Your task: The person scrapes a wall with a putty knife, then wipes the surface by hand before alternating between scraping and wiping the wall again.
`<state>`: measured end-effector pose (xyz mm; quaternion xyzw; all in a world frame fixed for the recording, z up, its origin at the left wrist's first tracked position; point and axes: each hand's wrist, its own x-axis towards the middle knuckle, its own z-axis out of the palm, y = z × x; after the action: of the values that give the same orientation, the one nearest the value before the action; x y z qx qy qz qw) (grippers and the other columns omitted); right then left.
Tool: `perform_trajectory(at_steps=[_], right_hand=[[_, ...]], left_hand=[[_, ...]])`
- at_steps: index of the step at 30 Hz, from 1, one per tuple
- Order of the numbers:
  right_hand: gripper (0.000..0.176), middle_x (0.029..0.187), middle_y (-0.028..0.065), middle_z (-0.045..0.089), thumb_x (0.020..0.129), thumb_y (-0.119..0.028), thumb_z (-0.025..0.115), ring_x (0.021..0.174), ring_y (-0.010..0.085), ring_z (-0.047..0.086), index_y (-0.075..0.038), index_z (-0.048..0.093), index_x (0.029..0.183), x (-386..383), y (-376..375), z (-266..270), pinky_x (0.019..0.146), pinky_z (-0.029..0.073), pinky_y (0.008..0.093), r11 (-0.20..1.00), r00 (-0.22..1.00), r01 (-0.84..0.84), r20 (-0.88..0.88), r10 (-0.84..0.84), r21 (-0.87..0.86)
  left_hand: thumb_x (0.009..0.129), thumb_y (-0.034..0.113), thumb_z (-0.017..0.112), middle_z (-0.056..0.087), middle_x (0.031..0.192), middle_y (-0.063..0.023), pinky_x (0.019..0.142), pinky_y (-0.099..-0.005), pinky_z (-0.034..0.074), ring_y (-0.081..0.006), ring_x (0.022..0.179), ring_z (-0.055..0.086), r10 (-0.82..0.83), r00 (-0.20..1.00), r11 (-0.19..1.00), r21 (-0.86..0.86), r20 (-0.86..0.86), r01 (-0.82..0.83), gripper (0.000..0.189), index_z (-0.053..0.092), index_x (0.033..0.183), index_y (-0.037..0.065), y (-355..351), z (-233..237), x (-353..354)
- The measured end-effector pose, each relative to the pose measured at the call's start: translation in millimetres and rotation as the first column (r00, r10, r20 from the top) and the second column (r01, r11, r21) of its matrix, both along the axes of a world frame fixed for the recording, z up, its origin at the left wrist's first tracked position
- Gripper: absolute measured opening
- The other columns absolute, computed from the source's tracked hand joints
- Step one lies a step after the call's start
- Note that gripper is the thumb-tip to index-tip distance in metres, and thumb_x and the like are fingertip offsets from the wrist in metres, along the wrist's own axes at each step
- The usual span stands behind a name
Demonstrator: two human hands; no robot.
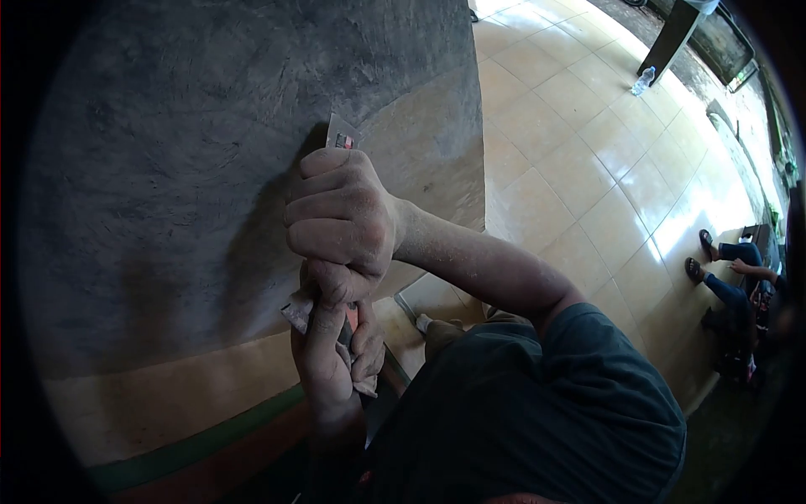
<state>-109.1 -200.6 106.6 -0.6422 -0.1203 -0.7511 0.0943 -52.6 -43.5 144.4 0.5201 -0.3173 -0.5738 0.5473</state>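
Right grip (pixel 342 220), fisted tightly around a flat-bladed tool (pixel 340 126) that projects just above it, forearm (pixel 474 259) angling rightward; left grip (pixel 323 363), directly below, curled around a red-and-black handle (pixel 351 316).

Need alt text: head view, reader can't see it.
A person's dusty right hand grips a flat metal tool before a streaked grey wall; the left hand, lower in frame, grips a partly red handle. At right: tiled floor, bottle, another person.

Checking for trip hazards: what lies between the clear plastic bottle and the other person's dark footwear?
Only glossy beige floor tiles show between the bottle and the footwear, in the head view.
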Motion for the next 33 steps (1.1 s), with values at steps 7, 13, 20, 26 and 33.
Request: perform_trajectory(at_steps=[7, 13, 20, 26, 33], right_hand=[[0.021, 0.05, 0.0014, 0.041, 0.068, -0.021, 0.05, 0.041, 0.0169, 0.044, -0.011, 0.04, 0.052, -5.0, -0.7, -1.1, 0.044, 0.027, 0.0317, 0.996, 0.996, 0.087, 0.008, -0.087, 0.019], [0.024, 0.05, 0.0009, 0.04, 0.069, -0.022, 0.052, 0.043, 0.0175, 0.045, -0.012, 0.038, 0.051, 2.9, -21.5, -6.5, 0.044, 0.027, 0.0316, 0.987, 0.987, 0.162, 0.0, -0.162, -0.004], [0.026, 0.051, 0.0016, 0.045, 0.064, -0.028, 0.056, 0.045, 0.0199, 0.048, -0.013, 0.039, 0.051, -2.2, -5.2, -5.5, 0.048, 0.035, 0.0328, 0.999, 0.999, 0.021, -0.042, -0.019, 0.048], [0.025, 0.052, 0.0019, 0.043, 0.066, -0.027, 0.055, 0.046, 0.0208, 0.048, -0.013, 0.039, 0.052, -5.1, -8.1, -3.5, 0.048, 0.035, 0.0331, 0.992, 0.996, 0.091, -0.014, -0.09, 0.084], [0.025, 0.051, 0.0006, 0.039, 0.064, -0.022, 0.054, 0.043, 0.0181, 0.044, -0.013, 0.034, 0.051, -27.2, -32.3, -14.5, 0.044, 0.03, 0.0326, 0.982, 0.981, 0.191, -0.038, -0.191, 0.001]], left_hand=[[0.098, 0.035, 0.044, 0.037, 0.053, 0.0002, 0.03, -0.0202, 0.018, -0.0056, 0.032, 0.027, 0.03, 0.998, 0.993, 0.114, 0.05, -0.035, 0.032, 0.048, 0.093, 0.004, 0.7, 6.0, -0.4], [0.098, 0.036, 0.043, 0.037, 0.053, 0.0003, 0.029, -0.0205, 0.018, -0.0066, 0.031, 0.027, 0.101, 0.989, 0.989, 0.099, 0.112, -0.113, 0.034, 0.048, 0.095, 0.002, -15.2, -12.4, 11.1], [0.096, 0.041, 0.048, 0.039, 0.057, -0.0002, 0.031, -0.0216, 0.02, -0.0072, 0.033, 0.028, -0.033, 0.999, 0.994, 0.102, -0.006, 0.033, 0.037, 0.047, 0.087, 0.004, 4.5, -6.2, 14.0], [0.097, 0.043, 0.044, 0.037, 0.054, 0.0004, 0.031, -0.0214, 0.019, -0.0059, 0.032, 0.027, -0.033, 0.988, 0.989, 0.151, 0.148, 0.011, 0.041, 0.045, 0.081, 0.005, -6.9, 5.6, 12.8], [0.098, 0.034, 0.045, 0.04, 0.055, 0.0, 0.032, -0.02, 0.024, -0.0052, 0.034, 0.033, -0.085, 0.995, 0.99, 0.119, 0.057, 0.077, 0.03, 0.048, 0.089, 0.005, -38.4, -19.9, 8.5]])
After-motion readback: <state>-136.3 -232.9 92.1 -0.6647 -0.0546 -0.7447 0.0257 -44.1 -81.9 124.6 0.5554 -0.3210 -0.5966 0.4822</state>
